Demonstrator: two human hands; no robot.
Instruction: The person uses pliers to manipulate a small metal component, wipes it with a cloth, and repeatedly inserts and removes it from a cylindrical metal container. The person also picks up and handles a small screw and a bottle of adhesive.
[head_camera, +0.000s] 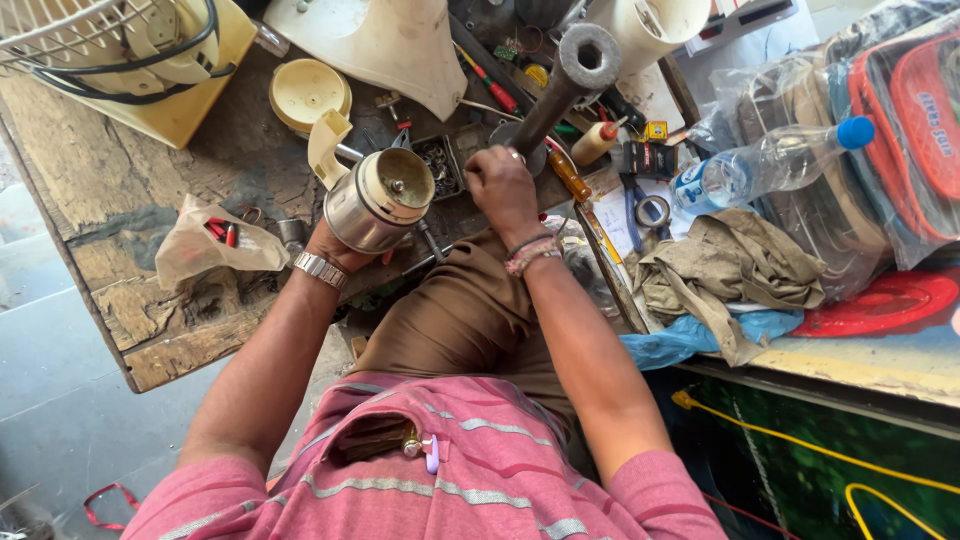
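Motor housing (380, 205) sits left of pipe (560, 85), parts tray (438, 165) between them.

Crowded table, little free room
Bare wood lies open at the table's (120, 200) left; tools, a parts tray (438, 165) and the pipe (560, 85) block the middle.

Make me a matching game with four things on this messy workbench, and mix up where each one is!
Things:
1. motor
2. metal pipe
3. water bottle
4. plastic bag

Places:
A. lying on the striped bags at the right
B. held up in the left hand
C. on the wooden bench, left of the left wrist
D. gripped by the right hand

Pairs: 1-B, 2-D, 3-A, 4-C
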